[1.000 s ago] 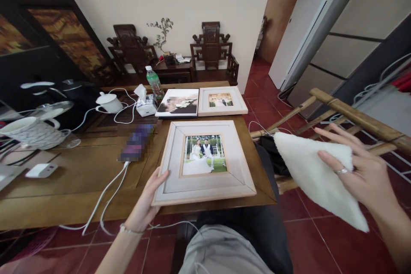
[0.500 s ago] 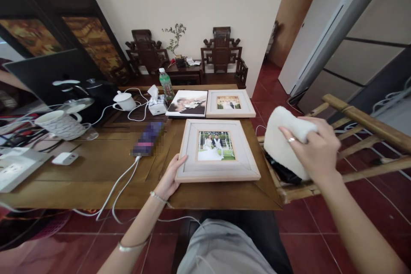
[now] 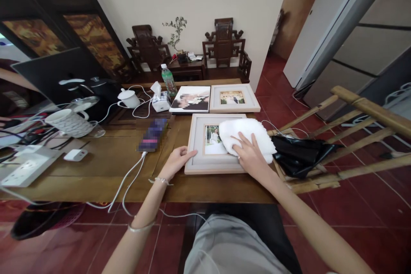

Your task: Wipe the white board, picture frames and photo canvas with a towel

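A pale wooden picture frame (image 3: 196, 141) lies on the table in front of me, with a photo of a person in a white dress (image 3: 212, 137) partly showing. My left hand (image 3: 177, 160) grips its left edge, thumb on top and the other fingers curled at the side. Over the frame's right half is spread a fluffy white cloth (image 3: 260, 137), which hides the rest of the photo. Pressed flat on this cloth is my right hand (image 3: 252, 156), its fingers spread apart.
Behind are another picture frame (image 3: 252, 96) and a photo panel (image 3: 189, 98). A tissue pack (image 3: 161, 101), a green-labelled bottle (image 3: 168, 79), a phone (image 3: 153, 135) with cables, a mug (image 3: 69, 123) and a power strip (image 3: 27, 165) stand leftward. A bamboo chair (image 3: 362, 105) holds a black bag (image 3: 302, 154).
My right hand has brought the white cloth left from above the chair onto the frame, and its fingers have spread. The black bag now shows. My left hand stays on the frame's left edge.
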Demonstrator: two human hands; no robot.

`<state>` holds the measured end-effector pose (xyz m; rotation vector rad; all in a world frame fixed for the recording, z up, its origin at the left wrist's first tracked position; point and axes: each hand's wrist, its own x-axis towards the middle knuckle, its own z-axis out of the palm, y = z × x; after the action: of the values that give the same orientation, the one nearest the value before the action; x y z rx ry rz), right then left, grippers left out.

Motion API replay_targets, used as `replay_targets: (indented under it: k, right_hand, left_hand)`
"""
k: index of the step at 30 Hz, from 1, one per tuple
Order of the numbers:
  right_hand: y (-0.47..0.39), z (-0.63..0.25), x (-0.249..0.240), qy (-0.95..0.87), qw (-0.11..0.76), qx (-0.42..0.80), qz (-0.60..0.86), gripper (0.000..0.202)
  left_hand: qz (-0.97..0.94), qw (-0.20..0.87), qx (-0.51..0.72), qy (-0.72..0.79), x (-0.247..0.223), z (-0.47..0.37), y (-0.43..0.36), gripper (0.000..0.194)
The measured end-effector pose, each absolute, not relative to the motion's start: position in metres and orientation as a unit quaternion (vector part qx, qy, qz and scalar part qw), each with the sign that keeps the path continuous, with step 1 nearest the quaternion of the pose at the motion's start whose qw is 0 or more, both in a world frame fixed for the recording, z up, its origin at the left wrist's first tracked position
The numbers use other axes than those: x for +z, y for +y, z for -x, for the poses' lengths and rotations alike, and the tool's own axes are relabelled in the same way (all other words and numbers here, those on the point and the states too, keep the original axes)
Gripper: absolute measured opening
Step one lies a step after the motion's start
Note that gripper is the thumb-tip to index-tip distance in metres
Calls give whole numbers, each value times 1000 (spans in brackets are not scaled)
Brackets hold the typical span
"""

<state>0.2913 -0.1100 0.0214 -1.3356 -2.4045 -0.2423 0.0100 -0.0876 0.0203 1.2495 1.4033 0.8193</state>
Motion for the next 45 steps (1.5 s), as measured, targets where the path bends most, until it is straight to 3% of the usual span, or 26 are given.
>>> replay_targets:
  k: [5,10,18,31,39,45]
  right_hand:
    - [-117,-291,24,-837,212,-46,502,48]
    - [-120,-287,24,-824,245,-47,509,49]
    - [-120,-291,24,-812,295,-55,500,44]
    - [-118,-291,21,-810,320,-67,488,46]
    - [-118,-288,27,-807,282,-74,513,50]
    - [-72,-291,59,-817,242,-106,513,55]
  left_hand:
    - [-653,248,359,619,10,-18,-69,63]
    - [-766,129,375,506,-5,-37,-58,59]
    - [-827,124,314,449,-2,-33,-50,55]
    - [-817,129,326,457,-11,-27,-48,52]
    - [-826,99,323,451,-12,-26,-38,48]
    - [-822,129,331,444,-15,-27,-22,59]
